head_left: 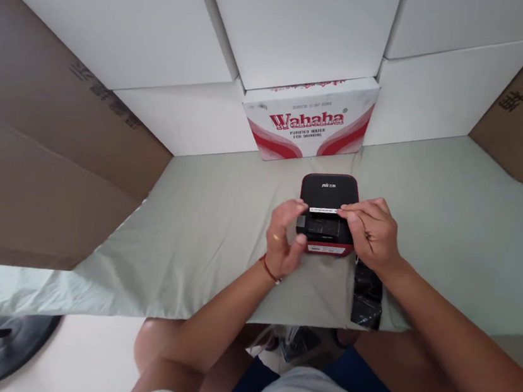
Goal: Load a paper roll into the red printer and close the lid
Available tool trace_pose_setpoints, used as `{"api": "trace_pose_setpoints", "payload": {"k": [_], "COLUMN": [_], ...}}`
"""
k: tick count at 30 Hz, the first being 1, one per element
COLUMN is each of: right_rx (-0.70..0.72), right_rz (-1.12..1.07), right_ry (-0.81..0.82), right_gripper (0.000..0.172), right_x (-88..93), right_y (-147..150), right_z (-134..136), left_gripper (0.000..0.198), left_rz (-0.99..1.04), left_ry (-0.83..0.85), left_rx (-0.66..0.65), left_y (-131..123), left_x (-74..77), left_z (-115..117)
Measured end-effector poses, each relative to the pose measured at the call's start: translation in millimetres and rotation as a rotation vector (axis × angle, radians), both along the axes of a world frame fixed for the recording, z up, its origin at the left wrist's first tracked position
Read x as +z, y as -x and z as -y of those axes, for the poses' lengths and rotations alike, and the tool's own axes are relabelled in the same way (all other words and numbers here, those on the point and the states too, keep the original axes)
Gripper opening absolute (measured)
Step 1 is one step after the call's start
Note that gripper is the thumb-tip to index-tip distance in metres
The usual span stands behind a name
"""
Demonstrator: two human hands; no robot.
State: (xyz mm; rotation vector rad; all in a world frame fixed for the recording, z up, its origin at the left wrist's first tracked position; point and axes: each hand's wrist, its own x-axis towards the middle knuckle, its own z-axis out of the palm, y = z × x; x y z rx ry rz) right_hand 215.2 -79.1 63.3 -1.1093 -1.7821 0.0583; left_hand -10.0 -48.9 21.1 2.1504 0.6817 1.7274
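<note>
A small black device with a red body sits on the pale green tablecloth, right of the scene's middle and between the two hands. Its black top carries white lettering on the far part, and a white label is on the red side facing the person. A narrow white printed strip runs left to right across the top.

The right hand has its thumb and forefinger pinched together on the strip's right end, the other fingers curled in. The left hand is partly open at the device's left edge, fingers curved and thumb apart from them, slightly blurred; whether it touches the device I cannot tell. A red bracelet circles the left wrist.

A crumpled black plastic bag lies near the table's front edge, just beside the right wrist. Beyond the device stands a Wahaha water carton, with plain white boxes behind and to both sides. Brown cardboard rises at far left, and more at far right. On the floor at near left is a round black base.
</note>
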Motion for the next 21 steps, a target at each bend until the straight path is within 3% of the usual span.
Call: {"api": "trace_pose_setpoints", "payload": {"k": [4,8,12,21], "right_rx": [0.002,0.13,0.205,0.207], "right_rz": [-0.003,0.061,0.078,0.094], "right_ry": [-0.044,-0.136,-0.184,-0.239], "right_gripper": [0.035,0.033,0.029,0.021], "right_x": [-2.2,-3.6,-6.3,-3.0], "right_y": [1.1,2.3,5.0,8.9], "right_z": [0.3,7.9,12.8,18.6], "left_gripper": [0.045,0.067,0.083,0.097], "left_rz": [0.262,0.425,0.45,0.522], "left_ry": [0.52,0.814,0.902,0.974], "left_rx": [-0.063,-0.366,-0.577,-0.574], "left_y": [9.0,5.9,0.4,-5.8], "left_x": [-5.4,-5.3,1.3,-5.5], "left_z": [-23.5,-33.2,-30.4,-31.6]}}
